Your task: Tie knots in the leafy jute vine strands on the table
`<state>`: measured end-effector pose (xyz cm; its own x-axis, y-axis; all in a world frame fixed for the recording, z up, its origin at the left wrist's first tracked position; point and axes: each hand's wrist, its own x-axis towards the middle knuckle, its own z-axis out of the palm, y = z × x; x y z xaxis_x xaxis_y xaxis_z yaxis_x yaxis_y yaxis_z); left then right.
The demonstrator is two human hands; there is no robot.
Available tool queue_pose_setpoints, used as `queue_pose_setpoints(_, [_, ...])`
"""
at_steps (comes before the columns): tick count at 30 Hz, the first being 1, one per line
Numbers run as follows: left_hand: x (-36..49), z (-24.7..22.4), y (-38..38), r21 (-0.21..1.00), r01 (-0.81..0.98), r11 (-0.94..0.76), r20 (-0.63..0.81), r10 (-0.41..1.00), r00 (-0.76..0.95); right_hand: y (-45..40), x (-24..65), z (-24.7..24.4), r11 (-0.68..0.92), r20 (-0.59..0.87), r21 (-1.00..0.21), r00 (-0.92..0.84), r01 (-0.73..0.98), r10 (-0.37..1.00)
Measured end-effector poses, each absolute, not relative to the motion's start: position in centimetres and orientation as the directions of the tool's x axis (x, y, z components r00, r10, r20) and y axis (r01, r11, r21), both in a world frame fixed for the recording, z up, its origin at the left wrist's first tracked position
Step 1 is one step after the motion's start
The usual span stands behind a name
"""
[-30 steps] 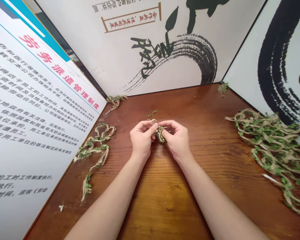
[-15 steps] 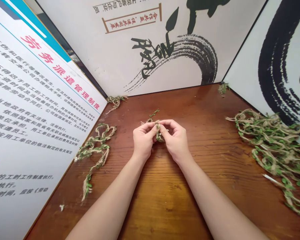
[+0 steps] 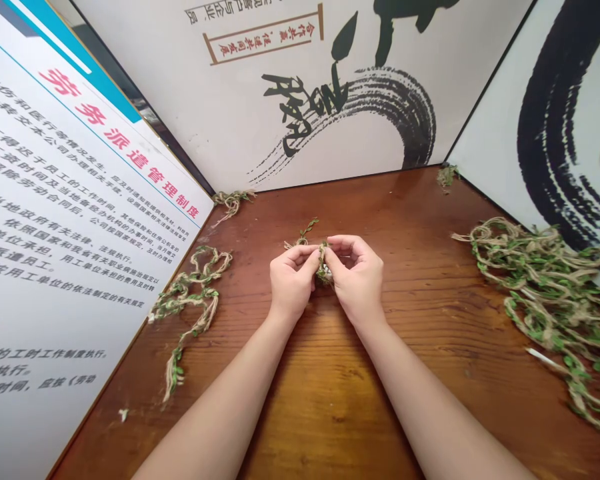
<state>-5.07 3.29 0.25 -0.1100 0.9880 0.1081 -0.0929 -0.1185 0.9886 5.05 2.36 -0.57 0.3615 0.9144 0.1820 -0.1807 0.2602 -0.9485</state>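
Probably light and limp, the leafy twine (image 3: 323, 268) is pinched by the left hand (image 3: 291, 279) and right hand (image 3: 359, 277); a gentle grip along its length should suit.

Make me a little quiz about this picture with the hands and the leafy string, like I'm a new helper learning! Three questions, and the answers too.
1. True or false: the left hand and the right hand both grip the small bunch of green-leaved tan twine.

2. Fill in: the glossy wooden table is reddish-____ in colour.

3. Where is the big tangled heap of green-leaved tan twine?
A) Along the table's left edge
B) On the table's right side
C) On top of the right hand

Key: 1 true; 2 brown; 3 B.
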Motion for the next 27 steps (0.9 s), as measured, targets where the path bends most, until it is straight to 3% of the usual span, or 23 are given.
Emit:
queue_pose_setpoints(6, [-5.19, 0.28, 3.15, 0.984, -0.003, -0.176, 0.174, 0.977, -0.124, 2.07, 5.05, -0.47, 0.231, 0.168, -0.962, 0.345, -0.148, 0.923])
queue_pose_setpoints(16, [-5.06, 0.54, 3.24, 0.985, -0.147, -0.09, 0.078, 0.993, -0.083, 2.64, 5.41, -0.23, 0.132, 0.014, -0.867, 0.24, -0.481, 0.971])
queue_pose_setpoints(27, [-5.09, 0.75, 3.17, 0.986, -0.131, -0.107, 0.094, 0.991, -0.099, 2.75, 5.73, 0.01, -0.025, -0.066, -0.797, 0.045, -0.603, 0.997])
